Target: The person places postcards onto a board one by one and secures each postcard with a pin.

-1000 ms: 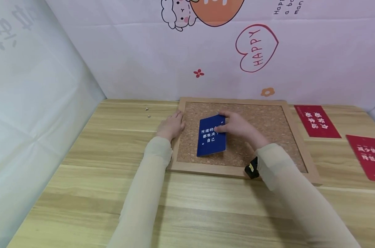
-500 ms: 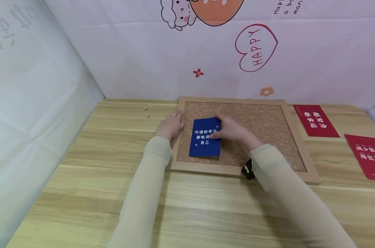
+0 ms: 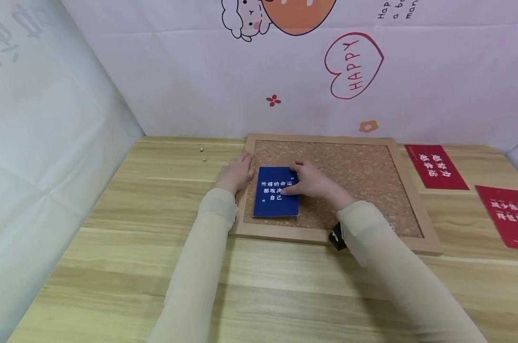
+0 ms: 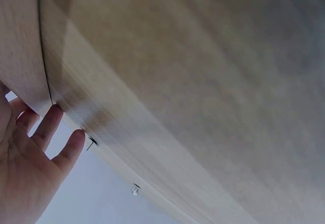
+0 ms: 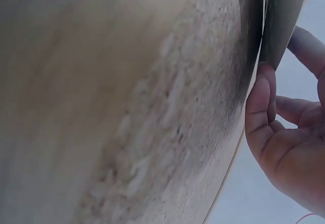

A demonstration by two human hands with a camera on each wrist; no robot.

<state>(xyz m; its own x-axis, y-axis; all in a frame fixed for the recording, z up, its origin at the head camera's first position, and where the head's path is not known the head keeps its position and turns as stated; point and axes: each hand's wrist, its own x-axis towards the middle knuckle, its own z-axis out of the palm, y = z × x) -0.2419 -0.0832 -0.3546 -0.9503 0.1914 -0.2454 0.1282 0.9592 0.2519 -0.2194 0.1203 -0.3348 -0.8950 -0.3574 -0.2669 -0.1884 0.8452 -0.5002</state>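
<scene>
Wood table [image 3: 276, 295]: is closest to the person, with everything on top.
Black box [image 3: 337, 237]: sits at the right wrist, half under the sleeve.
Near red card [image 3: 508, 216]: lies on the table, to the right of the board.
Blue card [image 3: 269, 192]: is over the left part of the cork; a second ago it is more to the right, tipped and higher. Now it looks nearly flat, and I think it is straighter with the board. I can't tell if its whole back touches.
Blue card's way: its long side runs from the person toward the wall, and its white words look right way up to the person.
Right hand [image 3: 314, 183]: pinches the card's right side, thumb on the front.
Left hand [image 3: 234, 174]: rests at the left side of the wooden frame [image 3: 280, 233], fingers quite straight, not squeezing.
Cork board [image 3: 349, 176]: lies flat inside that frame.
Far red card [image 3: 436, 166]: is just beside the board's right side.
Shiny pin [image 3: 201, 150]: lies near another small one, left of the board.
White cloth [image 3: 190, 81]: hangs behind.
</scene>
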